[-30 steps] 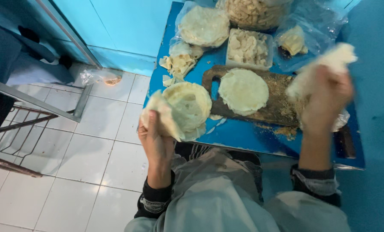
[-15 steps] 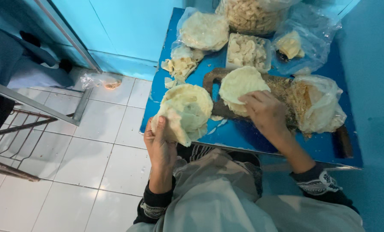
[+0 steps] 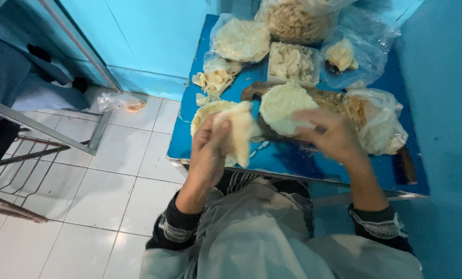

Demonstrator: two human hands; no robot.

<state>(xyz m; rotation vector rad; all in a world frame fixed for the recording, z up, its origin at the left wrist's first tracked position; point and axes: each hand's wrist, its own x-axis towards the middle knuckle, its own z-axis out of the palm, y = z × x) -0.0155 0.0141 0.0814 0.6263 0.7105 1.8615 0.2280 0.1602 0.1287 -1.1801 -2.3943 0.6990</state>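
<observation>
My left hand holds a stack of pale round flatbreads over the near edge of the blue table, its top one folded over my fingers. My right hand is blurred and hovers over the wooden board, fingers spread, beside a round flatbread lying on the board. I cannot see anything held in the right hand.
A clear plastic bag lies at the board's right end. Bags and a tray of pale dough pieces and round breads fill the table's far side. White tiled floor and a metal frame are to the left.
My right hand came down from holding up a plastic bag, put it at the board's right end, and now moves over the board. The left hand's stack rose slightly, its top bread folded.
</observation>
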